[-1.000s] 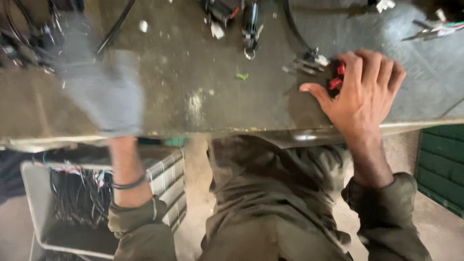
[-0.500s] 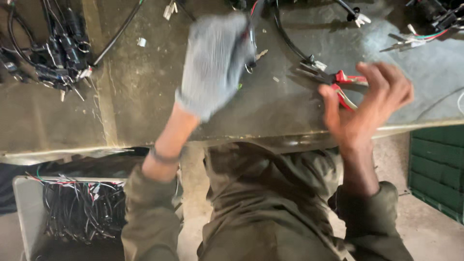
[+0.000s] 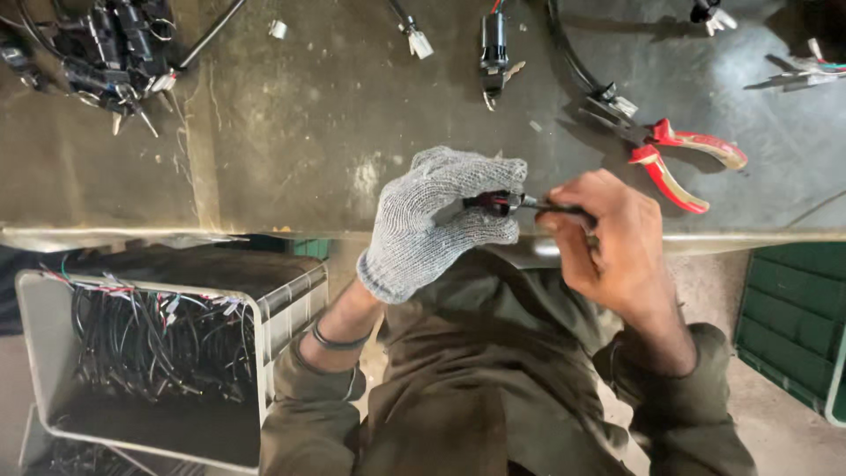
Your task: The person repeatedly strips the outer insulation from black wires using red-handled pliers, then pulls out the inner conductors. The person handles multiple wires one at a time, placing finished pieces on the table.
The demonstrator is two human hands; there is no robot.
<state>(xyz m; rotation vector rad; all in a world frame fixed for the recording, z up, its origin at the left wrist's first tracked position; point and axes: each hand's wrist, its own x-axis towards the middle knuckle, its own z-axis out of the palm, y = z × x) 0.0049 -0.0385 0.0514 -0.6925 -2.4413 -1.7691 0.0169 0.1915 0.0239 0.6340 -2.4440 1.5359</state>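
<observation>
Small black connector (image 3: pixel 495 203) lies crosswise between your hands: your gloved left hand (image 3: pixel 436 220) grips it, your bare right hand (image 3: pixel 617 242) pinches its wire (image 3: pixel 564 210).

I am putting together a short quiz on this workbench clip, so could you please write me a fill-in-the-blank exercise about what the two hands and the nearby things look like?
1. The left hand wears a grey knitted ____.
2. Both hands grip a small black connector; the right hand is ____.
3. The pliers lying on the metal table have ____ handles.
4. The pale crate beside the person's left arm holds mostly black ____.

Missing words: glove; bare; red; wires
</observation>
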